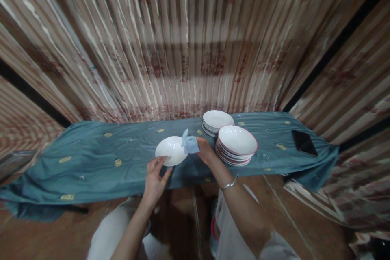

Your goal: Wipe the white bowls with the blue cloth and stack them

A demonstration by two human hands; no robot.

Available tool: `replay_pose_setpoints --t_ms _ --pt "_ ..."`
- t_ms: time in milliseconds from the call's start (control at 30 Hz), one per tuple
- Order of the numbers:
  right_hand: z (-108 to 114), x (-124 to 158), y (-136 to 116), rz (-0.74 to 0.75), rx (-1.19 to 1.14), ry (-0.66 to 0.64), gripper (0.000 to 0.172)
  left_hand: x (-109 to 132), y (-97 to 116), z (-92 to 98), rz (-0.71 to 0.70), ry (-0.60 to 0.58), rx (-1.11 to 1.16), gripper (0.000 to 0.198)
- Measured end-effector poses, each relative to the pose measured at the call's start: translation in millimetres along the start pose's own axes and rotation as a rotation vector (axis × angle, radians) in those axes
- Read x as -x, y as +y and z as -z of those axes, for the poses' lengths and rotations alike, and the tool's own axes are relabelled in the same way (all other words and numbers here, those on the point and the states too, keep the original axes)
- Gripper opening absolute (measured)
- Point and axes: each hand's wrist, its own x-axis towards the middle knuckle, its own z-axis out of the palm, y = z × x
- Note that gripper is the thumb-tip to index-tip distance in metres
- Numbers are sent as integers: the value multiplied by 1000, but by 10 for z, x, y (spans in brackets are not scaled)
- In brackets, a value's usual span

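A white plate (171, 148), shallow like a bowl, is tilted towards me over the cloth-covered table. My left hand (156, 174) grips its near left rim, with fingers over the inside and the thumb below. In my right hand (204, 149) is a light blue cloth (190, 144), bunched up at the plate's right edge. Whether the cloth touches the plate I cannot tell. Close to the right of that hand stands a stack of white plates with red rims (237, 140). Behind it is a second stack of white plates (218, 119).
A teal tablecloth (97, 162) with yellow motifs covers the long narrow table. Towards its right end lies a black phone or tablet (304, 143). Striped curtains (183, 57) hang close behind, and dark poles (332, 44) slant at both sides. A white chair-like frame (313, 201) stands below right.
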Motion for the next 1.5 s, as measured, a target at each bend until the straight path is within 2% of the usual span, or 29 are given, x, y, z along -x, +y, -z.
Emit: replay_pose_setpoints --t_ms 100,233,333,500,667,767,833,900,967,1067,1167,1333,1500 --pt "15 -4 11 2 -2 -4 34 -101 91 -158 -159 -173 -153 29" --pt "47 -16 26 40 6 -5 32 -205 96 -280 -164 -331 -254 25" --pt "56 -49 36 92 2 36 31 -248 57 -302 -158 -381 -238 29" --pt "57 -104 43 122 -48 87 28 -354 17 -306 -70 -313 -119 26" --pt "92 -111 99 134 -17 191 27 -464 -30 -226 191 -101 235 12" --pt "60 -100 131 181 169 295 19 -486 3 -178 426 -5 529 17" --pt "-19 -67 146 296 360 348 14 -489 83 -172 568 7 690 29" --pt "-147 10 166 450 561 358 18 -489 192 -182 690 32 867 37" --pt "-303 127 202 559 774 280 29 -487 294 -191 758 25 1016 39" --pt "-522 302 282 705 1080 81 42 -476 371 -189 713 9 1112 32" --pt "-638 360 345 749 1312 1 46 -463 364 -185 657 0 1126 22" --pt "-605 220 353 702 1459 63 44 -455 292 -216 686 40 1044 14" --pt "-544 55 378 708 1358 143 43 -452 173 -210 719 92 926 10"
